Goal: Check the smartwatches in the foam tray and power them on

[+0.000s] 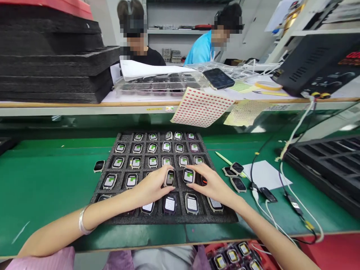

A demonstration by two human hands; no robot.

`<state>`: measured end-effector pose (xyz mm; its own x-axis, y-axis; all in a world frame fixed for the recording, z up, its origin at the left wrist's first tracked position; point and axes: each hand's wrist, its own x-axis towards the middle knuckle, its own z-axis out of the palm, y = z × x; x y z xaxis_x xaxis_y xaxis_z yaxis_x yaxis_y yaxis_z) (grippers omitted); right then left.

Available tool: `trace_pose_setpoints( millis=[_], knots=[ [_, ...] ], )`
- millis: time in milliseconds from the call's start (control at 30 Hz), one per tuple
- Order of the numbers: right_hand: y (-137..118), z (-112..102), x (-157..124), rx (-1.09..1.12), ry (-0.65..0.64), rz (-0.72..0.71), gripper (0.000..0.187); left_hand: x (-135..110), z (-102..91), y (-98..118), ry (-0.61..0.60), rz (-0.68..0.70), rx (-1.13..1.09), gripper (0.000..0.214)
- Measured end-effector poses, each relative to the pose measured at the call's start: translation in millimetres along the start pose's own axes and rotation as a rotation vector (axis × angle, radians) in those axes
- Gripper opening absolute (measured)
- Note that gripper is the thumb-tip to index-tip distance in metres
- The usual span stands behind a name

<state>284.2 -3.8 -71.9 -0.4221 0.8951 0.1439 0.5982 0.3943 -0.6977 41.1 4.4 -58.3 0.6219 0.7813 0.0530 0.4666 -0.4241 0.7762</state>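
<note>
On the black foam tray (pixel 180 219), cells holding square smartwatches (pixel 152 161) — left hand (pixel 150 185) and right hand (pixel 210 183) rest half-open, fingertips on two watches, grip unclear.

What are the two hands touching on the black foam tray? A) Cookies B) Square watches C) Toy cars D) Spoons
B. The left hand and right hand have their fingers against square watches sitting in the black foam tray.
</note>
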Motion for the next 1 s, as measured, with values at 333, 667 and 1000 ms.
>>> trace_pose_setpoints(
  millis=[333,667,1000],
  knots=[
    [20,-57,-17,-0.474,-0.203,-0.047,0.027,17,15.8,-1,-0.054,0.066,0.664,0.036],
    [20,-37,-24,-0.543,-0.146,0.091,0.020,42,81.3,63,-0.163,0.359,0.714,0.034],
    [47,-49,-35,-0.028,0.228,0.148,0.040,61,110.5,83,-0.273,0.217,0.719,0.043]
  ],
)
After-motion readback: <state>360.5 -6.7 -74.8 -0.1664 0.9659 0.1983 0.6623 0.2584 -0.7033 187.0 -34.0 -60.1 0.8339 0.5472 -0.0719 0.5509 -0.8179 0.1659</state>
